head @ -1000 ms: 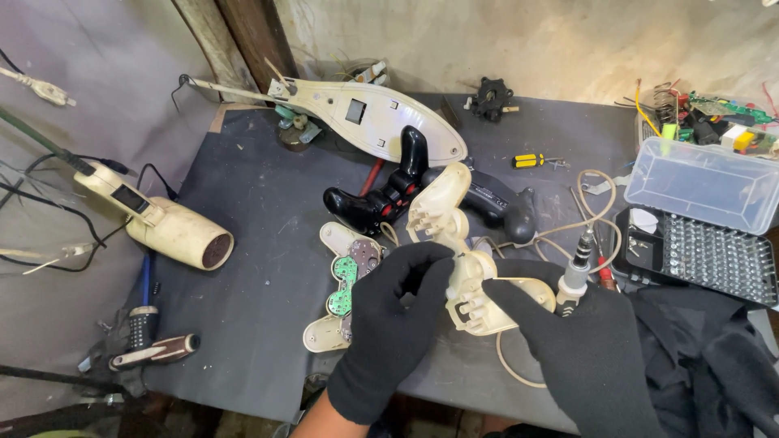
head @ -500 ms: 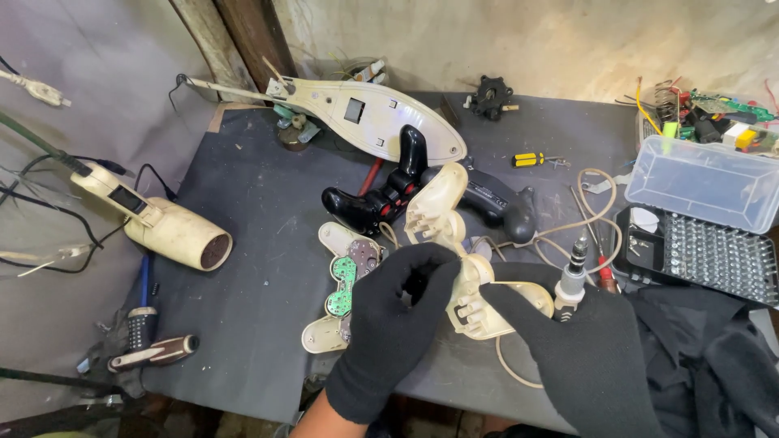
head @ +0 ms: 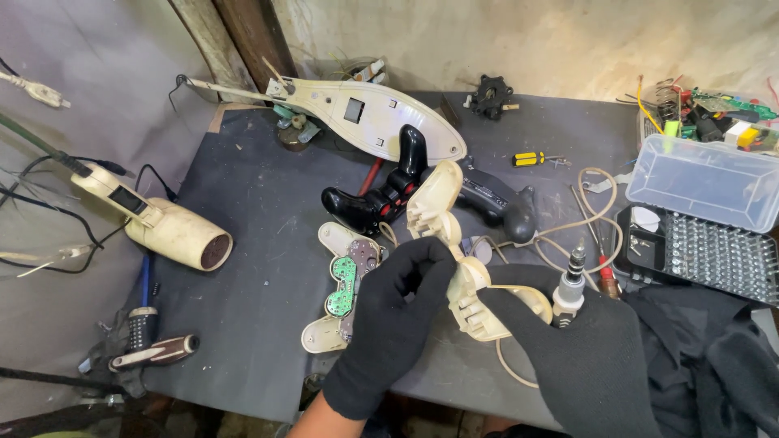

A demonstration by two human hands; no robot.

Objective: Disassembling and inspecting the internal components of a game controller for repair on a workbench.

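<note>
Little has moved since the earlier frames: the right hand (head: pixel 588 357) has drawn slightly back toward the near edge of the work mat (head: pixel 260 243), carrying its small electric screwdriver (head: pixel 570 284) upright and just clear of the shell, while the left hand (head: pixel 398 316) stays put. Both hands wear black gloves. The left hand's fingers are closed around the middle of a cream game controller shell (head: pixel 454 259), holding it tilted, inner side toward the right, above the near edge of the mat. The right hand's fingers are wrapped around the screwdriver's body, its bit pointing up, so the tool appears withdrawn from the shell rather than engaged. Just left of the held shell lies an opened cream controller half with a green circuit board (head: pixel 345 284). Behind them rests a black controller (head: pixel 381 199). At the right edge sit a clear plastic box (head: pixel 706 182) and a tray of screwdriver bits (head: pixel 714 255).
</note>
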